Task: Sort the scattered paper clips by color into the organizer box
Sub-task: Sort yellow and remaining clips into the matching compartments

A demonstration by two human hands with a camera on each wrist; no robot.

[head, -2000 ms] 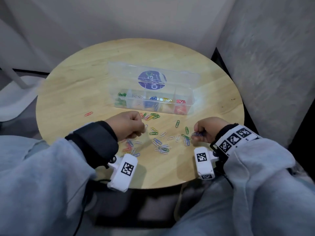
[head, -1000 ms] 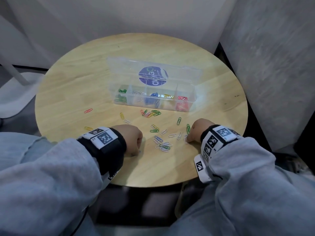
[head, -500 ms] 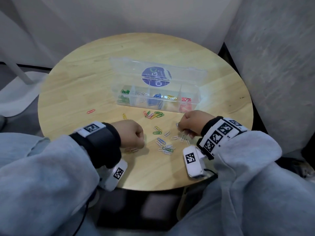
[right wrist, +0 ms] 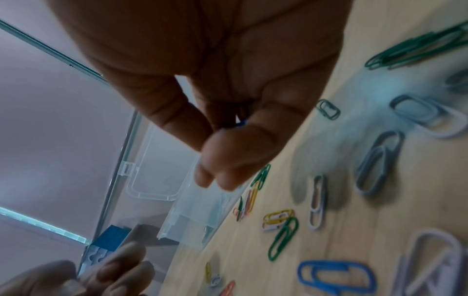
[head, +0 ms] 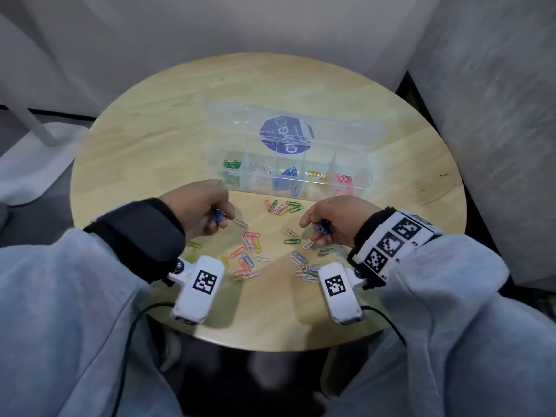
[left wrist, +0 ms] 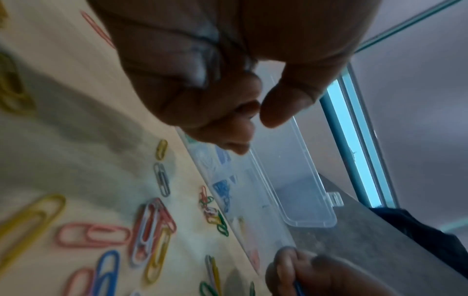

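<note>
A clear organizer box [head: 358, 188] with its lid open stands at the middle of the round table; its compartments hold green, white, blue, yellow and red clips. Loose paper clips [head: 249, 254] of mixed colours lie between my hands. My left hand [head: 207, 206] hovers just in front of the box with fingers curled round blue clips [head: 217, 216]. My right hand [head: 334, 224] hangs over the table on the right, pinching blue clips [head: 321, 227], seen as a blue clip edge [right wrist: 240, 123] between thumb and fingers in the right wrist view.
A small heap of mixed clips [head: 284, 206] lies right in front of the box. More clips [head: 304, 266] sit near the right wrist camera. The wooden table [head: 150, 139] stands in a corner between grey walls.
Both hands have lifted from the table and moved towards the box. Each now shows blue clips between its fingers.
</note>
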